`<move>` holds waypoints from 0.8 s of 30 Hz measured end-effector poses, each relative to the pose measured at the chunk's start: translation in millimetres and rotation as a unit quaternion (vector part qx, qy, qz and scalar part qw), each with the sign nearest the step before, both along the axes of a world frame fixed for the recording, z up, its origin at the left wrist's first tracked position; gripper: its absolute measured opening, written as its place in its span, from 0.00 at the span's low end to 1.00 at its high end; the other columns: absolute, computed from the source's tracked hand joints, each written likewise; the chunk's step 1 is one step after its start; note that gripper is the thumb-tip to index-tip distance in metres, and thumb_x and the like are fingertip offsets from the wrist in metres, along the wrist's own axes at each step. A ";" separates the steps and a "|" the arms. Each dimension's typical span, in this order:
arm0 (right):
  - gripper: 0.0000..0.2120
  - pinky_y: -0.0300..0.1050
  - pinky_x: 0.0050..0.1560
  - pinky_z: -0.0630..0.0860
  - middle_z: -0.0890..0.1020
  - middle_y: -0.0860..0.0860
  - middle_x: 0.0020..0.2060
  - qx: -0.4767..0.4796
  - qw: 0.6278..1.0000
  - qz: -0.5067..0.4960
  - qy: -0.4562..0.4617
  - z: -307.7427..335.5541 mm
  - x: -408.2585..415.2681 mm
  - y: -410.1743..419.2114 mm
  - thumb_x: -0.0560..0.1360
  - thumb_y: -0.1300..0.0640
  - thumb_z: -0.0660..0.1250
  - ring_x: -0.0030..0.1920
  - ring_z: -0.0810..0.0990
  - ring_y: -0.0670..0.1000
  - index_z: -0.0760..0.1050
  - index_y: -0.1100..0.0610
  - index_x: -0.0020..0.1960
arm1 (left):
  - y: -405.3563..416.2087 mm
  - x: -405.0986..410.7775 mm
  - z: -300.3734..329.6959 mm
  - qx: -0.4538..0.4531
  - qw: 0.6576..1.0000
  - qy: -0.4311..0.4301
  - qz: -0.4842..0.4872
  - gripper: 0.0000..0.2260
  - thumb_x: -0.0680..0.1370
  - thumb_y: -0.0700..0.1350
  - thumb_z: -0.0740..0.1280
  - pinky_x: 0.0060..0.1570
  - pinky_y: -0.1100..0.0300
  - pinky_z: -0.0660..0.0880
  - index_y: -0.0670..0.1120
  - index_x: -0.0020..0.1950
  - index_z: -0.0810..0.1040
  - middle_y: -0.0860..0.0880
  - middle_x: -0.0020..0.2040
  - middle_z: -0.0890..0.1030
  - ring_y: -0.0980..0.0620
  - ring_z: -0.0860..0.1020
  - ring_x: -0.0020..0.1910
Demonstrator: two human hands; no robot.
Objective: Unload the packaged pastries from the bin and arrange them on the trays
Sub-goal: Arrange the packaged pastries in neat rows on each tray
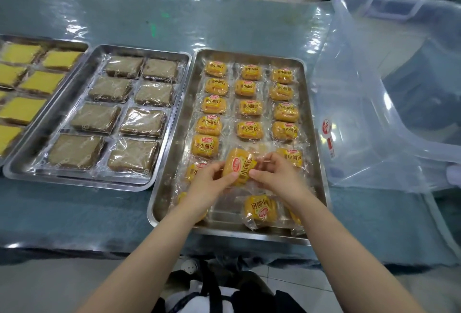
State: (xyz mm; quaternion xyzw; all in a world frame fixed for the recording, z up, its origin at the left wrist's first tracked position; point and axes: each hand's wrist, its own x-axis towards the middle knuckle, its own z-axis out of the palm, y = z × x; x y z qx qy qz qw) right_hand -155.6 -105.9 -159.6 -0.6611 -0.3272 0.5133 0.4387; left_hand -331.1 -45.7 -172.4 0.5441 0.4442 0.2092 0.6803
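A steel tray (315,138) in front of me carries three columns of small orange-wrapped bread packets. My left hand (210,183) and my right hand (277,175) both grip one orange packet (238,166), tilted, just above the tray's middle column near the front. Another packet (259,210) lies turned around at the tray's near edge. Packets partly hidden under my hands sit at the tray's front left. The clear plastic bin (389,103) stands to the right of the tray and looks empty.
A second steel tray (30,163) in the middle holds two columns of brown wrapped cakes (134,155). A third tray (74,44) at far left holds yellow cakes (41,81). Wrinkled clear plastic covers the blue table (174,20).
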 end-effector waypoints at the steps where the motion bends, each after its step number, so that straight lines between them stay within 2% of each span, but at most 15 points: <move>1: 0.17 0.44 0.45 0.81 0.84 0.48 0.47 -0.006 1.000 -0.005 -0.016 -0.4 0.6 -1.1 0.71 0.56 0.73 0.47 0.83 0.48 0.73 0.53 0.57 | 0.1 -0.7 -0.1 0.006 1.000 0.002 -0.004 0.13 0.75 0.47 0.68 0.49 0.57 0.78 0.52 0.59 0.78 0.53 0.51 0.83 0.55 0.81 0.50; 3: 0.18 0.42 0.45 0.79 0.82 0.46 0.50 -0.002 0.999 -0.025 -0.038 0.3 4.4 -2.2 0.72 0.51 0.72 0.49 0.82 0.47 0.73 0.49 0.61 | 2.2 -2.8 0.9 0.023 0.999 0.018 -0.027 0.11 0.75 0.48 0.68 0.42 0.65 0.76 0.55 0.58 0.78 0.57 0.48 0.84 0.60 0.81 0.47; 6: 0.06 0.36 0.40 0.76 0.84 0.47 0.43 0.013 0.999 -0.029 -0.032 2.5 10.6 -2.6 0.74 0.54 0.69 0.43 0.83 0.45 0.79 0.51 0.51 | 5.3 -2.8 4.0 0.029 0.998 0.028 -0.043 0.11 0.76 0.49 0.67 0.37 0.70 0.74 0.56 0.57 0.78 0.59 0.45 0.83 0.64 0.80 0.42; 8: 0.01 0.35 0.38 0.76 0.84 0.49 0.39 0.022 0.999 -0.033 -0.017 2.1 12.6 -3.2 0.75 0.59 0.69 0.39 0.82 0.45 0.79 0.54 0.45 | 7.3 -0.2 3.9 0.024 0.999 0.024 -0.014 0.10 0.76 0.49 0.67 0.40 0.66 0.77 0.54 0.56 0.79 0.55 0.45 0.84 0.58 0.82 0.44; 11: 0.01 0.42 0.42 0.78 0.84 0.52 0.39 0.022 0.996 -0.076 0.039 -1.5 13.1 -5.1 0.75 0.62 0.69 0.41 0.82 0.49 0.78 0.58 0.45 | 11.5 1.7 4.3 -0.009 0.998 0.009 0.059 0.08 0.75 0.47 0.68 0.47 0.56 0.80 0.49 0.54 0.79 0.49 0.47 0.84 0.50 0.82 0.48; 14: 0.03 0.45 0.42 0.78 0.83 0.52 0.37 0.025 0.989 -0.130 0.059 -4.4 14.1 -7.9 0.75 0.63 0.69 0.40 0.82 0.51 0.77 0.58 0.43 | 14.4 -0.1 5.7 -0.004 0.999 -0.004 0.049 0.08 0.74 0.42 0.70 0.45 0.60 0.79 0.52 0.51 0.79 0.49 0.49 0.83 0.52 0.82 0.49; 18: 0.03 0.46 0.45 0.79 0.84 0.53 0.39 0.028 0.992 -0.110 0.059 -3.5 16.4 -12.4 0.74 0.64 0.69 0.43 0.83 0.52 0.76 0.58 0.43 | 11.9 -0.3 3.6 0.023 0.999 0.027 0.033 0.08 0.74 0.41 0.70 0.43 0.63 0.78 0.53 0.49 0.79 0.52 0.45 0.83 0.55 0.82 0.45; 21: 0.04 0.38 0.46 0.78 0.84 0.47 0.41 0.040 0.993 -0.078 -0.076 -3.1 18.3 -19.2 0.73 0.57 0.71 0.45 0.83 0.45 0.78 0.54 0.46 | 11.6 0.3 0.5 0.039 0.996 0.059 0.059 0.04 0.75 0.41 0.69 0.39 0.64 0.76 0.50 0.47 0.79 0.51 0.43 0.83 0.55 0.81 0.41; 23: 0.09 0.31 0.43 0.75 0.82 0.42 0.44 0.019 0.979 -0.034 -0.202 -5.3 22.4 -26.6 0.71 0.52 0.73 0.45 0.79 0.39 0.76 0.49 0.48 | 15.4 -2.3 -0.7 0.049 0.992 0.075 0.086 0.03 0.75 0.40 0.68 0.40 0.61 0.74 0.48 0.44 0.79 0.51 0.41 0.82 0.53 0.79 0.40; 24: 0.12 0.31 0.45 0.74 0.79 0.39 0.47 -0.005 0.964 0.007 -0.266 -7.3 25.9 -31.1 0.70 0.50 0.74 0.47 0.77 0.38 0.75 0.46 0.51 | 17.8 -4.4 -1.0 0.056 0.990 0.083 0.097 0.03 0.75 0.40 0.68 0.40 0.59 0.74 0.48 0.42 0.78 0.51 0.40 0.82 0.53 0.79 0.40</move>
